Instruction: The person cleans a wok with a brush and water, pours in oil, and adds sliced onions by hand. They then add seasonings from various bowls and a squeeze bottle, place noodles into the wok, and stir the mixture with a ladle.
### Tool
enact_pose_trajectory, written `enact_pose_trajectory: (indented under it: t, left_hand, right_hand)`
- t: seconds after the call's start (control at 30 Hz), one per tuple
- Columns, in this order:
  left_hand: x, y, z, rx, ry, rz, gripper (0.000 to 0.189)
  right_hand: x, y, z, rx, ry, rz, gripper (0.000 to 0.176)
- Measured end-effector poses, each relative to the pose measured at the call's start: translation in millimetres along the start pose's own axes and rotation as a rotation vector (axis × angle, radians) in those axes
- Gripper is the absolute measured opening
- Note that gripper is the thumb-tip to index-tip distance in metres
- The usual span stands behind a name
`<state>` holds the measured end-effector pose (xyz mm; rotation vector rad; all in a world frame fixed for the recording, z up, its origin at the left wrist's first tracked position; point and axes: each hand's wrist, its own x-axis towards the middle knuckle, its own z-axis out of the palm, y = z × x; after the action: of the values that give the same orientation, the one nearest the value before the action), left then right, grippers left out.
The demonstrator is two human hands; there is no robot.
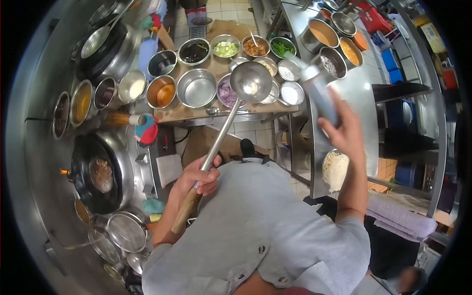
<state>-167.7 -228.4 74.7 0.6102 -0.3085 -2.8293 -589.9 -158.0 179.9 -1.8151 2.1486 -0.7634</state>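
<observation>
My left hand [196,177] is wrapped round the handle of a long metal ladle [250,81] with a wooden grip end. The ladle's bowl hangs over the prep table, overlapping a bowl of sliced purple onion [226,94]. In my right hand [346,128] is a bluish squeeze bottle [322,96], smeared by motion, with its pale nozzle tilted towards the small bowls. Just beyond lie bowls of white powder [293,92], chopped pale-green vegetable [225,48], brown diced food [255,47] and green herbs [282,48].
At left a black wok [81,157] on the stove holds some brown food. Metal pots of sauce [81,101] stand beside it, strainers [126,231] below. A steel counter [361,113] on the right carries soup pots [319,37] and noodles [335,169]. Another person [393,250] is behind at lower right.
</observation>
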Motion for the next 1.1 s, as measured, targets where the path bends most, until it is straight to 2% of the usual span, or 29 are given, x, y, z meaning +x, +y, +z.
enact_pose_trajectory:
  t: [0.1,0.2,0.33,0.53,0.67,1.1]
  left_hand:
    - [-2,-4,4,0.043,0.05,-0.003,0.038]
    - [-2,-9,5,0.082,0.084,-0.015,0.039]
    - [2,-9,6,0.108,0.07,-0.029,0.04]
    - [8,-11,10,0.095,0.051,-0.039,0.04]
    - [12,-6,12,0.09,0.045,-0.053,0.039]
    - [38,7,20,-0.04,-0.148,-0.119,0.041]
  right_hand:
    - [4,-6,28,-0.305,-0.219,-0.018,0.076]
    - [16,-20,36,-0.607,-0.33,-0.072,0.069]
    - [22,-15,37,-0.73,-0.332,-0.148,0.069]
    - [4,-24,34,-0.676,-0.432,-0.104,0.071]
    - [-6,-20,34,-0.537,-0.307,-0.062,0.074]
    - [-49,8,24,-0.31,-0.035,0.188,0.077]
